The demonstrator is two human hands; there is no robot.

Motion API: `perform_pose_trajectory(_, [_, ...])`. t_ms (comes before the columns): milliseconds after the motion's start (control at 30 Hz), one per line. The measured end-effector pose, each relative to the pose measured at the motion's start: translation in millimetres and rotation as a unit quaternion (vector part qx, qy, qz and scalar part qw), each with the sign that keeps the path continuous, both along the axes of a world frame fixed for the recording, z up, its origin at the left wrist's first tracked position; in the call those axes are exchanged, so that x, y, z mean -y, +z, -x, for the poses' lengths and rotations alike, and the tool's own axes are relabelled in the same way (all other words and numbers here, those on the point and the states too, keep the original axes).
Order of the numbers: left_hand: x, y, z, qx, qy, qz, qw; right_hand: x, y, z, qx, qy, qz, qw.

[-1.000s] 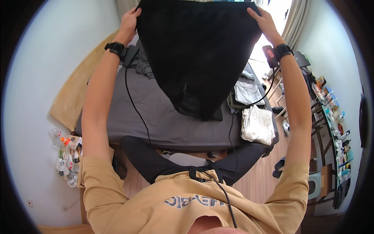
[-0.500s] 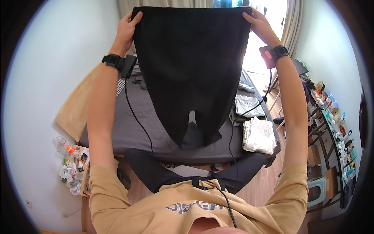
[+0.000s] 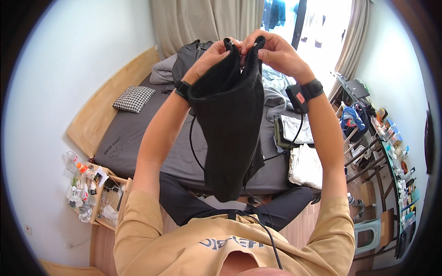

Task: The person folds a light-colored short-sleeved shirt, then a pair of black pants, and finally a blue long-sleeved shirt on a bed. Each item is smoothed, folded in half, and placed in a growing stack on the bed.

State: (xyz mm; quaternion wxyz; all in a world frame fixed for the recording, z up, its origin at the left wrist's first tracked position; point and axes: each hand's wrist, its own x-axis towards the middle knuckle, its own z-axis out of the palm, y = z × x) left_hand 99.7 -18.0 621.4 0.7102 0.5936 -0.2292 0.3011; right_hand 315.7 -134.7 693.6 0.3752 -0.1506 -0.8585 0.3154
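Since the earlier frame, hands moved inward; black fabric trousers (image 3: 230,133), previously spread flat, now bunched. Left hand (image 3: 212,57) and right hand (image 3: 278,56) close together, each pinching waistband. Trousers hang mid-air, overlapping near edge of grey-sheeted bed (image 3: 138,154). Open sheet left; folded white cloth stack (image 3: 305,168) at right edge.

The trousers (image 3: 230,133) are matt, soft-looking cloth. The bed sheet (image 3: 124,131) is smooth, dull fabric, and the headboard (image 3: 96,115) is pale wood with a smooth finish. The stool (image 3: 376,227) looks like plastic.
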Motion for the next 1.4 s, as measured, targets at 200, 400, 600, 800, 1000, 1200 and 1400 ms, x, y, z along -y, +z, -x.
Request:
perform_pose_trajectory(200, [-31,-21,-18,0.036,0.048,-0.048,0.997,7,-34,12,-0.029,-0.139,-0.033,0.989])
perform_pose_trajectory(400, [-25,-38,-18,-0.009,0.103,-0.056,0.993,11,-56,8,-0.044,-0.15,-0.095,0.983])
perform_pose_trajectory(600, [-10,-46,-14,-0.003,0.255,-0.103,0.961,15,-78,-5,-0.003,-0.183,-0.043,0.982])
perform_pose_trajectory(800, [29,-27,22,-0.034,0.428,-0.314,0.847,14,-104,-23,0.034,-0.263,-0.093,0.96])
perform_pose_trajectory(1000, [69,-19,55,-0.142,0.395,-0.543,0.728,27,-115,-27,0.078,-0.318,-0.173,0.929])
perform_pose_trajectory(1200, [62,-52,65,-0.321,0.395,-0.566,0.648,62,-141,-15,0.11,-0.333,-0.222,0.91])
perform_pose_trajectory(1400, [53,-123,46,-0.354,0.361,-0.678,0.534,76,-192,0,0.142,-0.307,-0.176,0.924])
